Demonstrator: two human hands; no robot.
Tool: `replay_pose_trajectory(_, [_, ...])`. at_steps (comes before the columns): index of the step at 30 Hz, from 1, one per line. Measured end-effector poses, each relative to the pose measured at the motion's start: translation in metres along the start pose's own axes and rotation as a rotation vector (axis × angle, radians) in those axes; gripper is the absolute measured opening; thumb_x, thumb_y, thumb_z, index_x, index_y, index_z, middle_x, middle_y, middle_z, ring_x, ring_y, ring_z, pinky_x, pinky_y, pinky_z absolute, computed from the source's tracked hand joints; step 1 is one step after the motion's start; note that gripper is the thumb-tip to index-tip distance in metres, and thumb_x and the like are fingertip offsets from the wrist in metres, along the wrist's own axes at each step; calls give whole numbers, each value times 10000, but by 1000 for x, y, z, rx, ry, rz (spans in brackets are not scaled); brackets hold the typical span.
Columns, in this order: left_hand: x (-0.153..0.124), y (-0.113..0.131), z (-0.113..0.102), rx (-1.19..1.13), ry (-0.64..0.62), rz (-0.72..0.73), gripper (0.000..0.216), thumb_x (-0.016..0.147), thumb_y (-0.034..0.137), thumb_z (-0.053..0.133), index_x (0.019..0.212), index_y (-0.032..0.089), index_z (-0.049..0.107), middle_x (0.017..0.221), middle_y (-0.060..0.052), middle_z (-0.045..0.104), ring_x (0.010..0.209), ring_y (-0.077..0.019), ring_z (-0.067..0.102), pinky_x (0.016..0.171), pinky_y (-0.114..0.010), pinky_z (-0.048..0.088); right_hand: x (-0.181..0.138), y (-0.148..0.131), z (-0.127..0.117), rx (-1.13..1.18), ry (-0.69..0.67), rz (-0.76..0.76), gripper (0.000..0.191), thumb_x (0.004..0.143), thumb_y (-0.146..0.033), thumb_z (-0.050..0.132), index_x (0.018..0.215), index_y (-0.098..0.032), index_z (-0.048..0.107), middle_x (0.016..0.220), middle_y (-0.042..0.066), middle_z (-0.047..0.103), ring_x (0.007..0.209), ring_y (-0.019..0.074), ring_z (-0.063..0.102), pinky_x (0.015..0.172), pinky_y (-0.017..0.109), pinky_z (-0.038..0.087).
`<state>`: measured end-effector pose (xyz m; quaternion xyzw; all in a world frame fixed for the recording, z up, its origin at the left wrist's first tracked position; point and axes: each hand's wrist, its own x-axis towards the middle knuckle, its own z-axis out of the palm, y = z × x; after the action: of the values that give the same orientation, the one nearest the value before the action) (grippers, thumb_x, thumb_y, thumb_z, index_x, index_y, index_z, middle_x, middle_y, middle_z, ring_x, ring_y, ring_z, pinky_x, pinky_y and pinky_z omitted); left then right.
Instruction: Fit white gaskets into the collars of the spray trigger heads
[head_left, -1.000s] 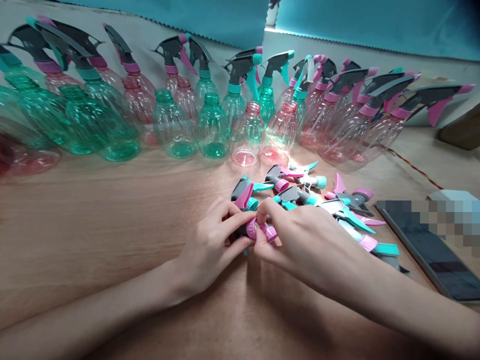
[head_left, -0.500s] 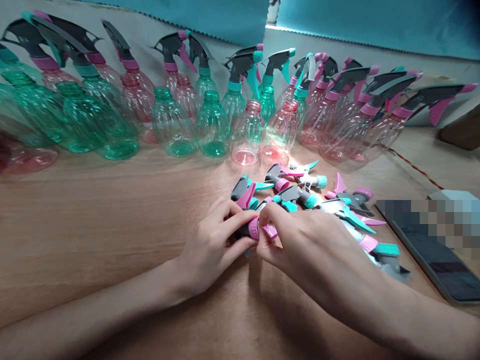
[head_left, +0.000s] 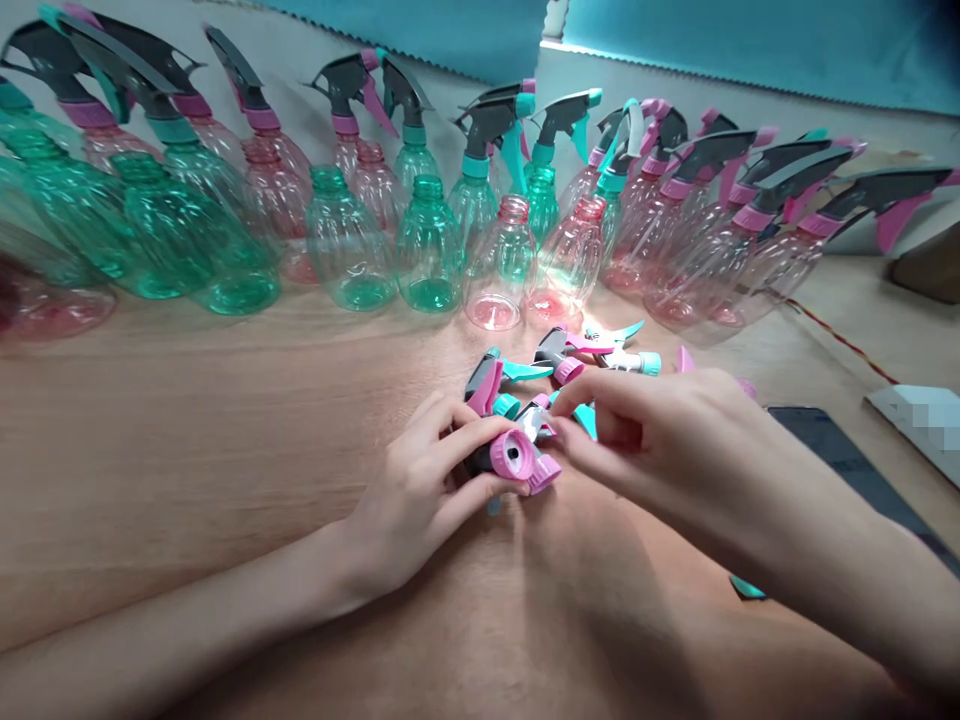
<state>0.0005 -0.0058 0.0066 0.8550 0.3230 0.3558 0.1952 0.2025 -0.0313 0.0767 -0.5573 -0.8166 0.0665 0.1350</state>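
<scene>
My left hand (head_left: 420,480) is closed around a grey trigger spray head, its pink collar (head_left: 513,454) turned open side toward me with a small dark hole in the middle. Just right of the collar is a pink ribbed cap end (head_left: 545,474), close to my left fingertips. My right hand (head_left: 645,430) hovers beside it over the pile, thumb and forefinger nearly together; whatever lies between them is too small to make out. Behind the fingers lie a spray head with a pink trigger (head_left: 486,388) and another with a turquoise trigger (head_left: 526,371). My right hand covers part of the pile.
Several open-necked bottles stand behind the pile, including a green bottle (head_left: 429,250) and a pink bottle (head_left: 499,270). Farther back, several bottles carry spray heads (head_left: 491,125). At the right lie a dark phone (head_left: 817,450) and a white box (head_left: 919,415) near a twisted cable (head_left: 847,345).
My right hand has come away from the collar, up and slightly right, uncovering its open end. My left hand still holds the spray head almost in place. The view has shifted slightly.
</scene>
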Motion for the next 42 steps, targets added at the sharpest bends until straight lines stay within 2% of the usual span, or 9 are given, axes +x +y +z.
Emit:
replay_pose_trajectory(6, [-1, -2, 3, 22, 29, 52, 234, 881, 237, 580, 1111, 195, 578, 865, -24, 539, 798, -146, 545, 686, -263, 492, 7, -5, 3, 453, -209, 122, 145, 846, -333, 550, 774, -216, 504, 621, -53, 566, 527, 87, 500, 458, 201, 328])
replay_pose_trajectory(12, [-1, -1, 2, 28, 19, 45, 232, 875, 230, 583, 1102, 188, 599, 856, -25, 545, 786, -143, 539, 690, -259, 489, 17, 2, 9, 828, -471, 258, 169, 835, -337, 556, 868, -214, 446, 636, -48, 582, 561, 110, 564, 482, 209, 402])
replay_pose_trajectory(18, [-2, -1, 1, 21, 21, 70, 234, 863, 188, 589, 1095, 158, 596, 853, -24, 537, 784, -140, 529, 694, -250, 485, 18, 1, 11, 998, -540, 285, 171, 811, -231, 562, 839, -220, 393, 646, -67, 563, 542, 87, 551, 484, 193, 414])
replay_pose_trajectory(22, [-2, -1, 2, 25, 18, 97, 246, 857, 154, 588, 1103, 158, 583, 856, -25, 529, 787, -140, 517, 688, -243, 478, 17, -1, 12, 953, -539, 309, 180, 800, -215, 541, 841, -231, 367, 661, -67, 564, 545, 86, 526, 481, 198, 394])
replay_pose_trajectory(30, [-1, -2, 2, 56, 9, 105, 238, 874, 152, 553, 1112, 168, 566, 870, -33, 534, 801, -151, 518, 657, -247, 472, 14, -10, 13, 740, -394, 293, 180, 724, -188, 544, 761, -235, 374, 621, -90, 479, 563, 84, 426, 475, 214, 319])
replay_pose_trajectory(36, [-2, -2, 2, 86, 7, 139, 263, 869, 95, 529, 1126, 150, 544, 871, -35, 516, 832, -158, 505, 678, -253, 470, 16, -13, 16, 684, -393, 322, 197, 695, -241, 544, 749, -240, 354, 610, -98, 486, 541, 88, 417, 474, 226, 310])
replay_pose_trajectory(42, [-3, -1, 4, 115, 1, 142, 276, 859, 79, 530, 1127, 148, 528, 873, -39, 509, 838, -163, 494, 684, -263, 470, 15, -15, 22, 539, -267, 276, 217, 680, -317, 573, 713, -232, 376, 617, -79, 489, 558, 101, 421, 470, 227, 296])
